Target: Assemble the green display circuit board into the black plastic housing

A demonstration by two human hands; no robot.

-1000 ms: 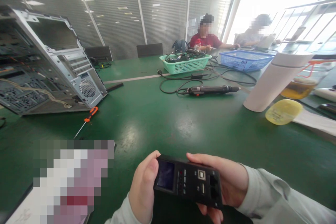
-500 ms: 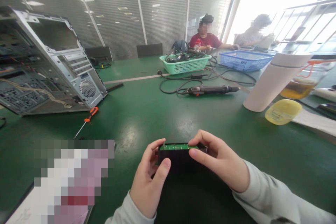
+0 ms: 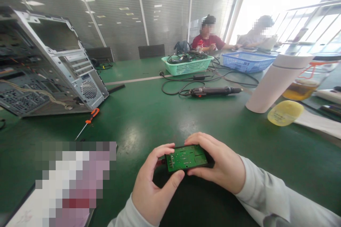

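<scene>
Between my two hands is a green circuit board set in a black case, its soldered face turned up toward me. My left hand grips the left end, thumb on the near edge and fingers on the far edge. Something red sticks out of that end, partly hidden by my fingers. Around the right end, my right hand is closed, with fingers over the far edge and thumb along the near one. The underside of the case is out of sight.
An open computer case stands left, an orange-handled screwdriver before it. Ahead lie a corded electric screwdriver, a green basket of cables and a blue basket. A white bottle stands right. Two people sit at the back.
The board in its case has been tilted so its green face now shows broadly. My right fingers have shifted to its far edge and my left thumb has slid right along the near edge.
</scene>
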